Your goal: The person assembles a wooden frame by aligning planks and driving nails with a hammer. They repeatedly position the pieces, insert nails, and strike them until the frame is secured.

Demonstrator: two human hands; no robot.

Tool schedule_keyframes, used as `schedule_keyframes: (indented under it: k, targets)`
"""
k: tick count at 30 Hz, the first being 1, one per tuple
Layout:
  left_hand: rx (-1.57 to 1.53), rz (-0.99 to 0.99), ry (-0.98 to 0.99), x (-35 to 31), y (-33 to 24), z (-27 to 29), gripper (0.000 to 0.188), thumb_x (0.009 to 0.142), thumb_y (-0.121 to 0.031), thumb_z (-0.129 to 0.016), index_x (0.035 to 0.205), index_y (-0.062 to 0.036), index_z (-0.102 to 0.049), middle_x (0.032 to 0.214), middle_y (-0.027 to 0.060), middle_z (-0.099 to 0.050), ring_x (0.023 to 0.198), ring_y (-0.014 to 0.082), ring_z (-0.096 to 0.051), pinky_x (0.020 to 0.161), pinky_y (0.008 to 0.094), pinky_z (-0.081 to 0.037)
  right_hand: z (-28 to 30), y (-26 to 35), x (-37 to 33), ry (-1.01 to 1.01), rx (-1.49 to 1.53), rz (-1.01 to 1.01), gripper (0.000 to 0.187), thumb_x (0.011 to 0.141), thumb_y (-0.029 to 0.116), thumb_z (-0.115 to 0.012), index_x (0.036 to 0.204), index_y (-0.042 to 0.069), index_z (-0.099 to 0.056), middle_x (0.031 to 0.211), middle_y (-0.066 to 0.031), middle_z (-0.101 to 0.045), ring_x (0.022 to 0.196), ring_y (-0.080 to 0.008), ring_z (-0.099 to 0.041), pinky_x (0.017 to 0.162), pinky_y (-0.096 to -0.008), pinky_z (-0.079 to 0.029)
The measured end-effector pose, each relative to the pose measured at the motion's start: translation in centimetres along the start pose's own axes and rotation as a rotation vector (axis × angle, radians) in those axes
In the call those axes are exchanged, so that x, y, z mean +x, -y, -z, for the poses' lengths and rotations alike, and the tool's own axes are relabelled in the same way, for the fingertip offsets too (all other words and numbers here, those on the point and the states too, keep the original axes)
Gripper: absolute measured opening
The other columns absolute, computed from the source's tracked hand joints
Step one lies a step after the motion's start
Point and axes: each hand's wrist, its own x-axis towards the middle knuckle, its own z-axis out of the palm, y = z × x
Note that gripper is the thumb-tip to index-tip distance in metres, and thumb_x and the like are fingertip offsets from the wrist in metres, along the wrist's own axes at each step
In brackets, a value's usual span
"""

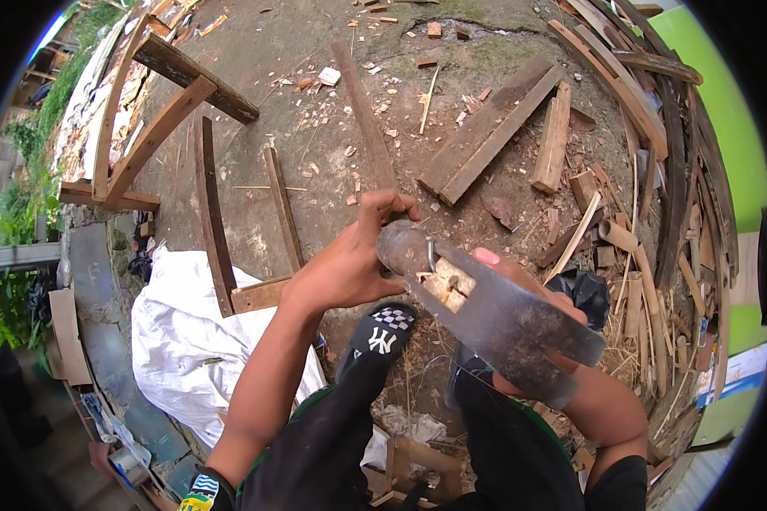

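Note:
A dark metal claw hammer (520, 315) looms large near the middle, its forked end toward the lower right. Pale wood and a small bent piece of metal show in the opening of its head. My right hand (511, 268) is closed around it from behind, mostly hidden by the head. At the hammer's blunt end, my left hand (349, 251) is closed with curled fingers; the hammer covers what they may hold. A long narrow wooden strip (362, 111) reaches up to those fingers, but whether they grip it I cannot tell.
Two wide planks (494, 128) and a shorter wood block (552, 140) lie ahead. A wooden frame (162, 128) stands at far left, with a white sack (179, 332) below. Stacked timber (665, 153) lines the right. Wood chips litter the ground around my sandal (388, 328).

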Motion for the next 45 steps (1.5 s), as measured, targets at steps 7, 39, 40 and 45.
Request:
schedule_keyframes:
  k: [7,39,40,45]
  targets:
    - [0.102,-0.033,-0.037,-0.6,-0.1,-0.1,0.099,0.071,-0.011,-0.094,0.141,-0.0055,-0.024,0.134,0.0231,-0.052,0.126,0.0399,-0.059,0.108,0.0441,-0.048,1.3,0.5,0.8,0.166,-0.163,-0.227,0.049,0.096,0.013,-0.067,0.144,0.006,-0.059,0.085,-0.0170,-0.070,0.068,-0.0395,-0.069,0.062,-0.0488,-0.056]
    - [-0.102,0.208,-0.076,0.8,-1.2,1.6,0.100,0.091,0.005,-0.071,0.167,-0.0179,-0.012,0.174,0.0213,-0.002,0.135,0.0322,-0.055,0.093,0.0393,-0.061,-5.2,-17.7,-16.7,0.193,-0.469,-1.059,0.046,0.097,0.025,-0.065,0.140,0.009,-0.063,0.123,-0.0254,-0.066,0.119,-0.0461,-0.060,0.100,-0.0511,-0.049]
    - [-0.109,0.215,-0.084,0.9,-1.2,1.5,0.100,0.091,0.005,-0.071,0.168,-0.0181,-0.011,0.174,0.0222,-0.001,0.133,0.0323,-0.057,0.093,0.0393,-0.061,-5.0,-17.7,-16.6,0.250,-0.552,-1.015,0.046,0.096,0.023,-0.067,0.140,0.009,-0.063,0.126,-0.0232,-0.065,0.122,-0.0443,-0.059,0.102,-0.0499,-0.048]
    - [-0.385,0.484,-0.286,1.1,-2.8,1.5,0.100,0.093,-0.001,-0.073,0.168,-0.0150,-0.010,0.167,0.0317,-0.021,0.114,0.0289,-0.070,0.088,0.0370,-0.061,-5.2,-12.0,-8.6,0.068,-0.200,-0.588,0.052,0.091,0.013,-0.073,0.141,0.008,-0.060,0.133,-0.0195,-0.056,0.124,-0.0407,-0.057,0.109,-0.0447,-0.045]
